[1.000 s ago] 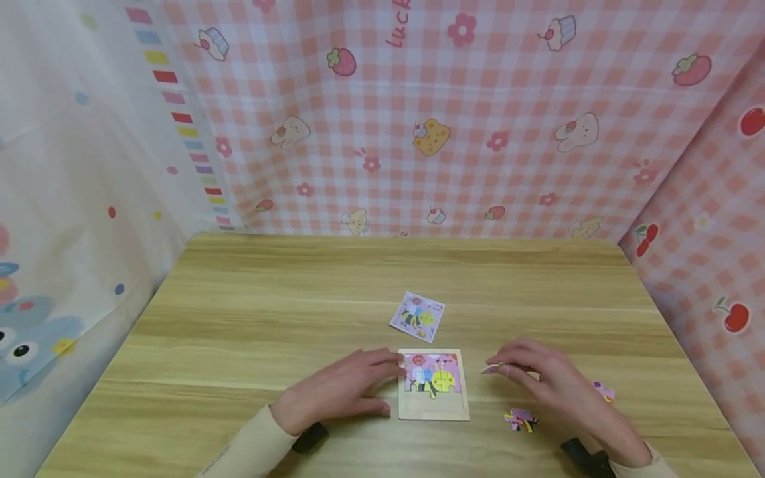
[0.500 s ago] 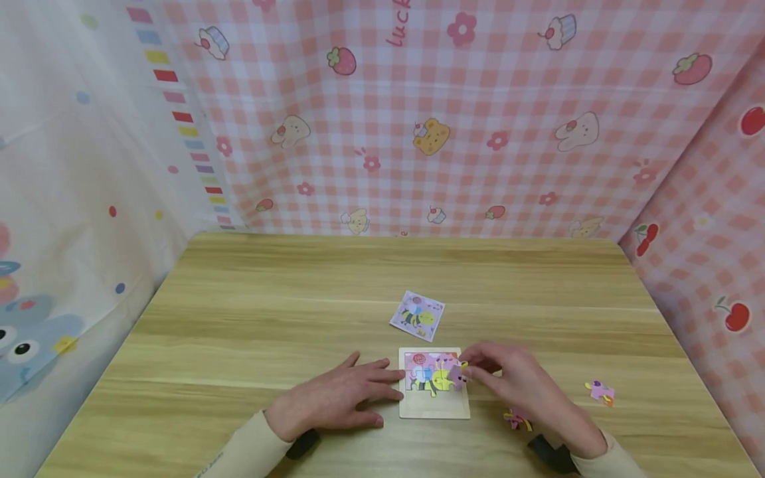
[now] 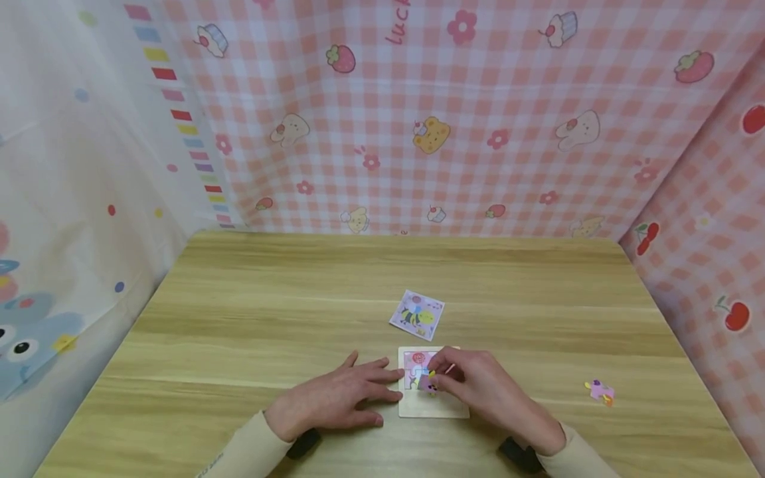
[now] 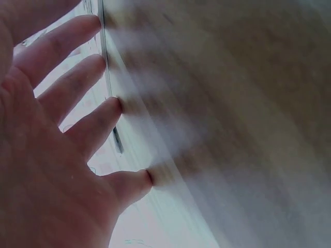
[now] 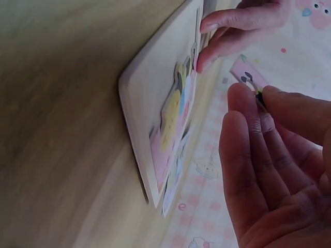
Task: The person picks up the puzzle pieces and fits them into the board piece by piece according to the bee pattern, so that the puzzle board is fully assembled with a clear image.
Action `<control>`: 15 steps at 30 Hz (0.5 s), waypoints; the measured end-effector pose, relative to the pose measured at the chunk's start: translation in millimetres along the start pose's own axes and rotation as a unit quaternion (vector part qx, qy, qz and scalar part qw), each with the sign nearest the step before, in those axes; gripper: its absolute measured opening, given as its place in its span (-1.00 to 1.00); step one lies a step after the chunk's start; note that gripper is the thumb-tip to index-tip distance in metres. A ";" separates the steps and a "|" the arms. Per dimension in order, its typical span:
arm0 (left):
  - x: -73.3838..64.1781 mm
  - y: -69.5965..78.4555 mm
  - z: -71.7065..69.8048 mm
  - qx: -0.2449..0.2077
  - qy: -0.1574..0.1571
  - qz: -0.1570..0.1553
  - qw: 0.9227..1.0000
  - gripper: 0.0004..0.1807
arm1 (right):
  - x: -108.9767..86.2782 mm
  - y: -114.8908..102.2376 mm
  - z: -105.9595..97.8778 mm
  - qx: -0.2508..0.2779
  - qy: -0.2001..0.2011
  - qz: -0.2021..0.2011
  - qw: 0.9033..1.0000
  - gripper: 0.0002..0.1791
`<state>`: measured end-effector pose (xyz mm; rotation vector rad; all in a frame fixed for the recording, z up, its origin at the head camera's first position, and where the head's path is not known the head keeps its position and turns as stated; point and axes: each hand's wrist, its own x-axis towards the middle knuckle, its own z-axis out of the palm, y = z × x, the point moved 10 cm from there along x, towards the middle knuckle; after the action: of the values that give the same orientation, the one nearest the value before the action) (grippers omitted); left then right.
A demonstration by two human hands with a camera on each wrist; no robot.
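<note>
My right hand (image 3: 490,388) pinches a purple jigsaw piece (image 3: 427,384) between thumb and fingertips, above the square wooden puzzle tray (image 3: 421,407). In the right wrist view the piece (image 5: 247,74) is tilted and clear of the tray. Fitted pieces (image 3: 415,360) of a bee picture fill the tray's far part; the near part shows bare wood. My left hand (image 3: 343,401) lies with fingers spread, fingertips right at the tray's left edge. The right hand covers much of the picture in the head view.
A loose purple piece (image 3: 600,392) lies on the wooden table (image 3: 269,318) to the right. Behind the tray lies a square bee picture card (image 3: 417,315). Patterned curtains (image 3: 382,119) stand along the back and both sides.
My right hand has carried the piece leftward from beside the tray to over it. Its wrist now hides another piece seen earlier near the tray's right. The left fingers have spread slightly.
</note>
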<state>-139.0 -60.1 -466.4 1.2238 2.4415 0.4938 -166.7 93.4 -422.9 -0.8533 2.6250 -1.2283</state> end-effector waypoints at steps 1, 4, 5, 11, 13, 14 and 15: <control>-0.3 0.0 -0.1 0.000 0.001 0.000 1.000 -0.53 | 1.1 0.1 1.4 0.002 -0.002 0.001 1.000 -0.92; -0.9 0.0 -0.2 0.000 0.004 0.000 1.000 -0.53 | 3.5 1.3 5.9 0.006 -0.007 0.002 1.000 -0.92; -1.1 0.2 -0.2 0.000 0.005 0.000 1.000 -0.53 | 4.1 1.7 7.3 0.006 -0.009 0.003 1.000 -0.92; -1.7 0.8 0.0 -0.001 0.008 0.000 1.000 -0.52 | 8.1 2.5 14.9 -0.017 -0.018 0.004 1.000 -0.87; -1.8 0.5 -0.2 0.002 0.008 0.000 1.000 -0.52 | 9.3 2.8 17.8 -0.026 -0.022 0.003 0.999 -0.85; -1.8 0.3 -0.2 0.003 0.008 -0.001 1.000 -0.52 | 9.9 3.0 19.2 -0.031 -0.025 0.004 0.999 -0.85; -1.9 0.2 -0.1 0.003 0.008 0.000 1.000 -0.52 | 10.5 3.4 20.6 -0.036 -0.027 0.005 0.999 -0.85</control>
<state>-137.9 -61.5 -465.9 1.2262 2.4583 0.4984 -170.0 75.8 -437.8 -0.8722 2.6422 -1.0987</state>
